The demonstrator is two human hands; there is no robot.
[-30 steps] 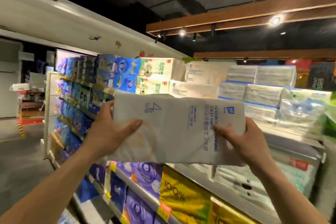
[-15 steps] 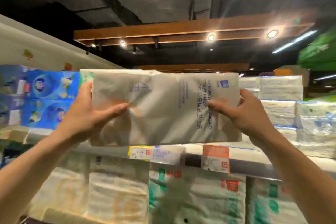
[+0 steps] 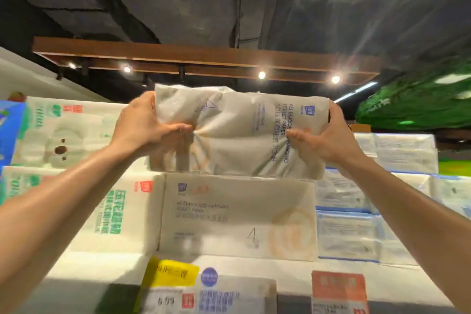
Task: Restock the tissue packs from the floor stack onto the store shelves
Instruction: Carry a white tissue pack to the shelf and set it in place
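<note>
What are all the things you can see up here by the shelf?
held pack: one, cream, raised in the centre
shelf pack: one, cream, directly below the held pack
green-printed packs: at least two, white, stacked on the left
blue-edged packs: several, clear, stacked on the right
yellow tag: one, yellow, bottom edge
red tag: one, orange-red, bottom right
spotlights: four, lit, under the brown beam
left hand: one, grips the held pack's left end
right hand: one, grips its right end
</note>
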